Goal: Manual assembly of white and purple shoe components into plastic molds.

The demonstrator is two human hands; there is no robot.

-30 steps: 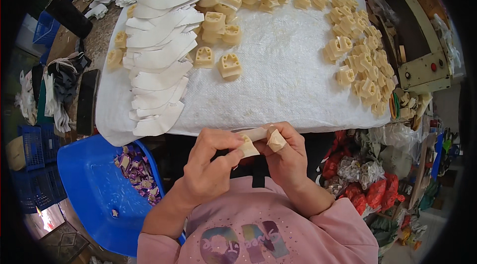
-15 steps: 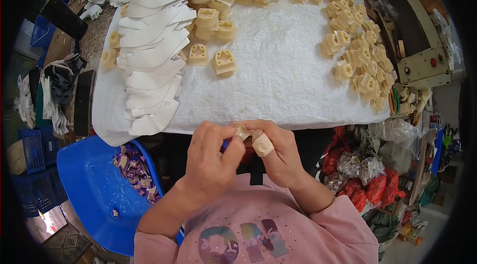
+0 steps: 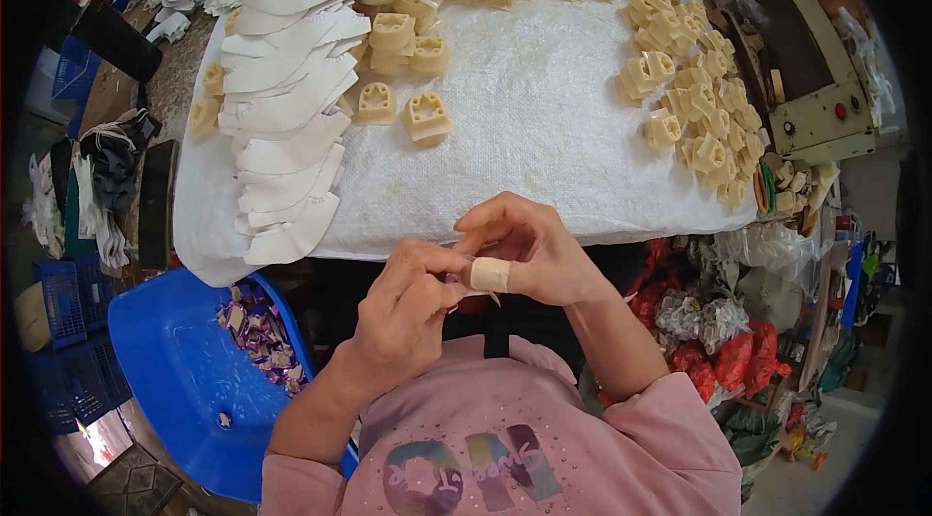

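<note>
My left hand (image 3: 408, 302) is closed in a pinch in front of my chest, near the table's front edge. A small purple piece (image 3: 451, 278) shows between its thumb and forefinger, mostly covered by the fingers. Close against those fingertips is the thumb of my right hand (image 3: 539, 254), wrapped in beige tape (image 3: 489, 274). The right forefinger curves above, apart from the thumb, with no object visible in the gap. Below the taped thumb juts a thin, pale pointed sliver (image 3: 495, 299); which hand holds it is unclear.
Overlapping white curved pieces (image 3: 282, 142) cover the left of the white-covered table (image 3: 505, 157). Cream moulded blocks stand beside them (image 3: 427, 118) and in a heap at right (image 3: 704, 118). Purple scraps (image 3: 262, 336) lie in a blue plastic tub (image 3: 184, 390). Red bags (image 3: 733, 356) sit lower right.
The cream piece seen between my hands is out of sight. My right hand has turned, its forefinger lifting away and its taped thumb now pointing left. The view has shifted slightly.
</note>
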